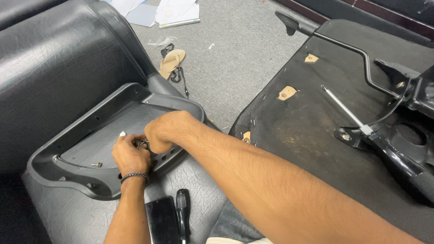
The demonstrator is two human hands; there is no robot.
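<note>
A black plastic chair part (68, 140), shaped like a shallow frame, lies on a black leather seat. Both my hands meet over its near right edge. My left hand (129, 157), with a beaded bracelet on the wrist, pinches small metal hardware (141, 143). My right hand (163, 134) is curled tight on the same small metal piece from the right. A loose screw (96, 165) lies inside the frame near its front left.
An upturned chair seat base (307, 117) with a black metal mechanism (389, 144) and lever lies at right. A phone (162, 221) and a black screwdriver (182, 217) rest by my left forearm. A sandal (171, 61) and papers (176, 12) lie on the grey carpet.
</note>
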